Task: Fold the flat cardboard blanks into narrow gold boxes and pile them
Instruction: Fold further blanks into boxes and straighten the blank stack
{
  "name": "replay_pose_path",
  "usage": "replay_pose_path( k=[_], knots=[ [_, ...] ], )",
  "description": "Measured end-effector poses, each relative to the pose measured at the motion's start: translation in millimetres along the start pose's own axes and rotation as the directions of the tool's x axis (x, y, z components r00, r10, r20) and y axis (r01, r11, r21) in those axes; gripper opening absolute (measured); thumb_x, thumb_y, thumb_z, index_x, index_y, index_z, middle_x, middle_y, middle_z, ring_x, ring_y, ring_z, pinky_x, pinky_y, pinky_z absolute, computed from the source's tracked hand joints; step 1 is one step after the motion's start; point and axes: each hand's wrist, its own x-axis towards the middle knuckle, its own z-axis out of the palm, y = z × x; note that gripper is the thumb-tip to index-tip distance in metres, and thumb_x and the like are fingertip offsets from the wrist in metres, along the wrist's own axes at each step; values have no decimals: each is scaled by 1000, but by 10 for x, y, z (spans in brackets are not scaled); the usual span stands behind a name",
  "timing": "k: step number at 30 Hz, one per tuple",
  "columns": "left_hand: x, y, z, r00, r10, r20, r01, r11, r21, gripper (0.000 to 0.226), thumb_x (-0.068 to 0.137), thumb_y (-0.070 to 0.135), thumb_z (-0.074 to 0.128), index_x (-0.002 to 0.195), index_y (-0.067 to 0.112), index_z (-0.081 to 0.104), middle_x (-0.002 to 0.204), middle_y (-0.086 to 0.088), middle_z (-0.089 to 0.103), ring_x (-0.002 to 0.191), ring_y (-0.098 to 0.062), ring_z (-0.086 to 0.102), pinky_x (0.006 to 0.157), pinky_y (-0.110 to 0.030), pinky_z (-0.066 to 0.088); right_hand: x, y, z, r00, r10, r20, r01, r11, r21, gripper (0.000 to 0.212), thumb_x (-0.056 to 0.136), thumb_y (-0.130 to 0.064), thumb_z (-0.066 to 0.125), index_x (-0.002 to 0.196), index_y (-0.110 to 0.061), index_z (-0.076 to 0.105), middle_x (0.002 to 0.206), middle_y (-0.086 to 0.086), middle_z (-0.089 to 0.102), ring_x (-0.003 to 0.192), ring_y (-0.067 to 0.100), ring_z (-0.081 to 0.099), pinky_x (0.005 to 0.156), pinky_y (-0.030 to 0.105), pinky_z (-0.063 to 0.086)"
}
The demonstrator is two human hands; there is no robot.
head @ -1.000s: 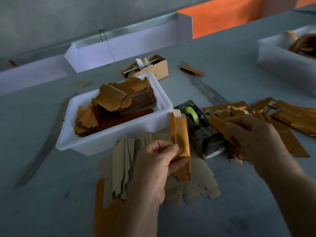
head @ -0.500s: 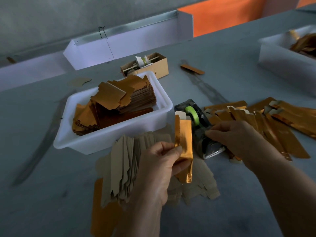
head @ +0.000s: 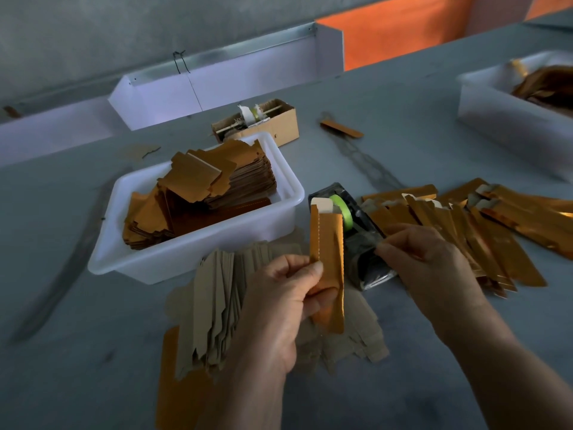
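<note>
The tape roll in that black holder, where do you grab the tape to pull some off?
Probably at the loose end by the front cutter of the dispenser, coming from the right, where the right hand already pinches. The green roll sits sunk between the side walls, so only that end is free to grip.

Grey bench (head: 93,383) dim, scuffed; grey wall (head: 124,32) behind; orange panel (head: 403,35) far right; white trough (head: 232,82) along edge.

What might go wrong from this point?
1. The left hand pinches the gold box only low down, so its loose edge may spring open.
2. The right hand reaches at the tape dispenser; the tape could stick askew.
</note>
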Motion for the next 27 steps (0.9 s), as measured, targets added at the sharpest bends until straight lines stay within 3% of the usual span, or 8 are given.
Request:
replay_pose_path(
  k=[4,7,11,16,21,27],
  knots=[
    [-1,10,109,998,12,56,-12,1000,7,8,85,3,64,77,5,65,66,-3,70,60,-12,68,53,-20,55,-63,17,9,1000,-12,-22,9,994,-108,15,84,-20,66,70,-22,64,113,-7,56,98,13,54,82,33,46],
    [15,34,222,994,28,102,-32,999,36,10,87,6,63,77,6,64,63,-1,68,57,-10,66,51,-17,53,-75,38,27,999,-19,-39,14,994,-111,10,84,-17,67,74,-15,69,113,-7,56,97,11,53,74,23,41],
    [70,53,384,988,54,143,-66,995,79,6,88,7,64,81,8,65,65,-2,67,52,-9,63,49,-16,52,-83,61,57,999,-24,-38,19,994,-110,9,83,-19,68,75,-14,67,110,-9,55,97,12,54,78,28,46],
    [147,-6,487,988,28,154,-51,988,143,2,88,10,64,89,8,64,71,-3,66,51,-7,62,50,-15,52,-85,121,83,994,-83,-75,67,977,-201,10,86,-18,65,92,-10,70,106,-13,47,87,5,47,64,8,29],
    [190,-45,470,988,-25,152,5,991,131,1,88,9,64,87,9,63,75,-5,67,56,-7,65,51,-16,52,-90,176,95,990,-122,-72,108,979,-174,1,85,-16,65,85,-16,66,106,-16,46,77,-10,44,61,6,31],
    [195,-24,477,991,-28,131,8,990,144,3,88,7,65,85,9,65,86,-11,69,67,-13,68,54,-19,56,-59,160,92,979,-186,-80,158,948,-275,9,84,-9,66,76,-6,66,102,-8,53,75,4,49,58,7,32]
  ],
)
